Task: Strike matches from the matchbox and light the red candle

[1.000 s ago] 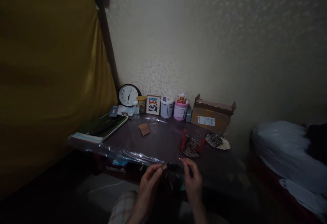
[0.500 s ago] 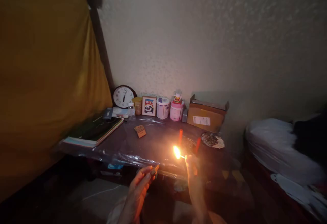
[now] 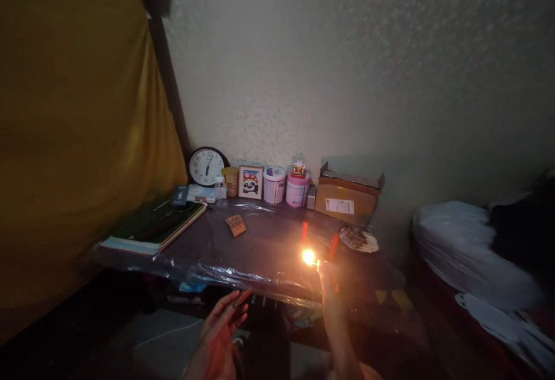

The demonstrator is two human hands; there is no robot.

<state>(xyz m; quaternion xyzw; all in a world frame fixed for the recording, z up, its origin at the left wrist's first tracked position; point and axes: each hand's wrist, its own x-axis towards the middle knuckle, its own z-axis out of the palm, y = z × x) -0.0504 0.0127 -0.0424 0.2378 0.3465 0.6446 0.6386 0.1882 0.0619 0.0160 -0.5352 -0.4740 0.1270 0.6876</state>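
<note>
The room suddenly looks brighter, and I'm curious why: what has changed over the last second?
The match in the right hand has caught and now burns with a small flame, close to the two red candles. The left hand, still holding the matchbox, has moved down and left, away from the right hand. The wall clock and cardboard box stayed put.

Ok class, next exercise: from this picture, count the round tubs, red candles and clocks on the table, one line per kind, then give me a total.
Round tubs (gold, white, pink): 3
Red candles: 2
Clock: 1
Total: 6
</note>
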